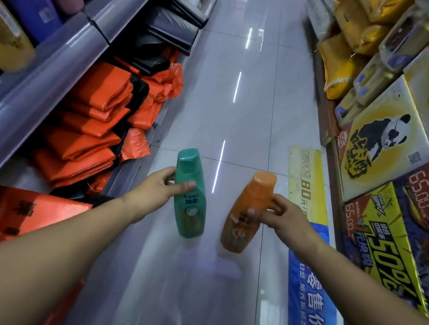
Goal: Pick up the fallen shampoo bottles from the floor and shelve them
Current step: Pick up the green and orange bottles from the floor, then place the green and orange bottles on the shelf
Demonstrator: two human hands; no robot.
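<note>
My left hand (158, 186) grips a green shampoo bottle (189, 207) around its upper body, thumb across the front, cap pointing away from me. My right hand (281, 214) grips an orange shampoo bottle (248, 219) the same way, fingers wrapped from the right side. Both bottles are held above the glossy tiled floor (225, 104) in the middle of the aisle, a short gap between them. No other bottle shows on the floor.
A grey shelf unit (68, 47) runs along the left, with orange and black plastic bags (91, 127) stacked on its bottom level. On the right stand stacked printed cartons (386, 144) and yellow sacks (347, 44). A blue and yellow floor banner (310, 253) lies at their foot.
</note>
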